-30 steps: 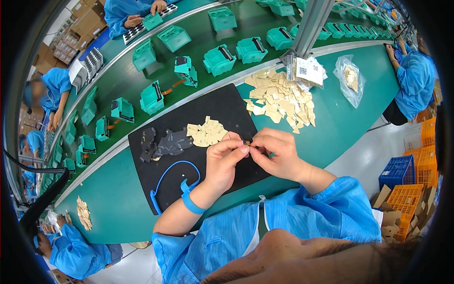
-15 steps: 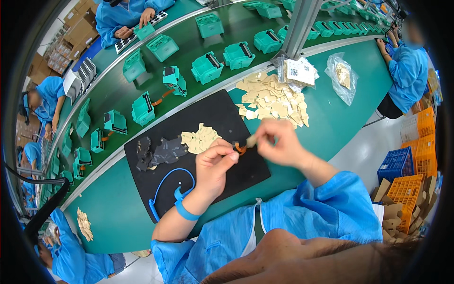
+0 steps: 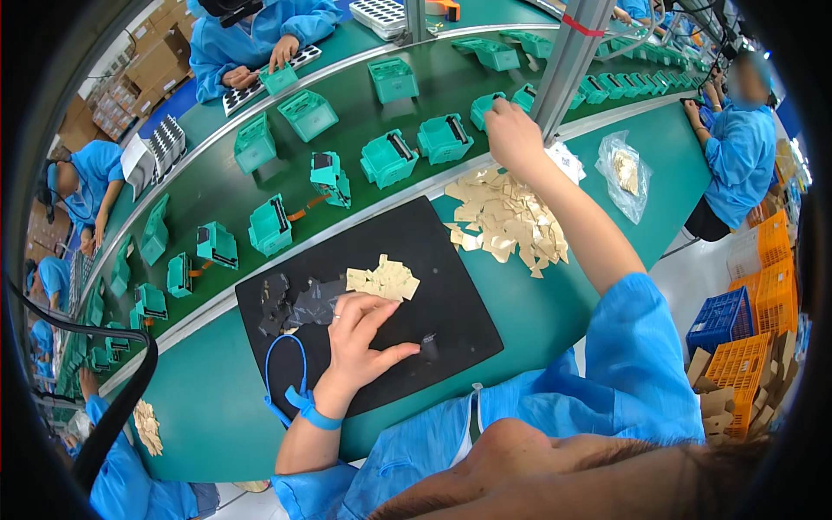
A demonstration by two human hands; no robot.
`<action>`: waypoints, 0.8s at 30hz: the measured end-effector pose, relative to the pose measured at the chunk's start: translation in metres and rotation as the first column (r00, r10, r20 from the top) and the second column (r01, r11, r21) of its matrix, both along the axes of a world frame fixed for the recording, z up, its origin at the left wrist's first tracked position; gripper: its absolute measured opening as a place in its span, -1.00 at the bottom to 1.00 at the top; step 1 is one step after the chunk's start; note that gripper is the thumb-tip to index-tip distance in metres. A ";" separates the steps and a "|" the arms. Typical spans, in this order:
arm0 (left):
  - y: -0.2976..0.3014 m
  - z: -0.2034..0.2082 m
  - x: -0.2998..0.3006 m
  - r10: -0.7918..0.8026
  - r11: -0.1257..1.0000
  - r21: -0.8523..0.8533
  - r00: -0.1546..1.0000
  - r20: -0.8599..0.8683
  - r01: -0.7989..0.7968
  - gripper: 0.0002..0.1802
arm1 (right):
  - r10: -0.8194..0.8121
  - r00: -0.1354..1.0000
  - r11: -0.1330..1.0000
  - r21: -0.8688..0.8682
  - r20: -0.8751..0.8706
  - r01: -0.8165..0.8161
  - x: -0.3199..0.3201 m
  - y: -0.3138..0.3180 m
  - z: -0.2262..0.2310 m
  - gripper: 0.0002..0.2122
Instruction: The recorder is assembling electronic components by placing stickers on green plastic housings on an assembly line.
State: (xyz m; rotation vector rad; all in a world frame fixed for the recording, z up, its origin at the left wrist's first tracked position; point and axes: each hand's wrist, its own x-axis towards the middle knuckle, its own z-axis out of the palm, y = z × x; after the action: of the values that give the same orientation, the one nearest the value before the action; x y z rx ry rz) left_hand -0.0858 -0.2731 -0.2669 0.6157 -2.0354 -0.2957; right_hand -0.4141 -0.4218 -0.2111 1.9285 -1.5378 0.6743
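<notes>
My left hand (image 3: 360, 342) hovers over the black mat (image 3: 459, 303), thumb and fingers apart with nothing between them. Just off its thumb tip, a small dark piece (image 3: 429, 347) lies on the mat. Beyond the fingers are a pile of cream paper-like pieces (image 3: 383, 279) and a heap of dark grey pieces (image 3: 312, 303). My right hand (image 3: 517, 139) reaches out to the conveyor, its bent fingers at the edge of a green plastic housing (image 3: 485, 111). The hand partly covers that housing and hides some fingertips. A blue wrist strap (image 3: 314, 412) circles my left wrist.
Green housings (image 3: 390, 160) line the conveyor (image 3: 347, 113), some joined by orange ribbon cables. A metal post (image 3: 568, 69) stands beside my right hand. A large cream heap (image 3: 511, 212) and a clear bag (image 3: 622, 178) lie right. Co-workers (image 3: 260, 43) sit around; orange crates (image 3: 741, 368) stand right.
My right hand has moved from beside my left hand out to the conveyor. My left hand has opened and no longer holds the small orange-and-black part. The view has shifted slightly.
</notes>
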 end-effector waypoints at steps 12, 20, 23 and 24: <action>-0.004 -0.019 0.011 0.067 0.997 -0.028 0.992 -0.111 -0.071 -0.35 | 0.018 0.883 0.937 0.300 0.470 -0.179 0.018 0.010 0.023 -0.86; -0.018 -0.016 0.021 0.169 0.980 -0.048 0.941 -0.294 -0.191 -0.28 | -0.553 -0.032 -0.019 -0.051 0.832 -0.998 0.093 0.150 -0.033 -0.87; -0.023 -0.023 0.027 0.142 0.979 -0.114 0.962 -0.234 -0.172 -0.34 | -0.644 -0.011 -0.068 -0.072 0.765 -0.995 0.100 0.164 -0.053 -0.84; -0.023 -0.026 0.028 0.118 0.986 -0.092 0.966 -0.228 -0.142 -0.36 | -0.665 -0.015 -0.039 -0.054 0.746 -0.998 0.101 0.166 -0.057 -0.83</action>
State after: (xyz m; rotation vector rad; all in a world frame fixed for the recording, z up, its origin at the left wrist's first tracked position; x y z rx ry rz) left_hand -0.0574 -0.2965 -0.2927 0.6180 -1.7756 -0.1669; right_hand -0.3134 -0.2557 -0.2678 3.7612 -2.6140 2.3225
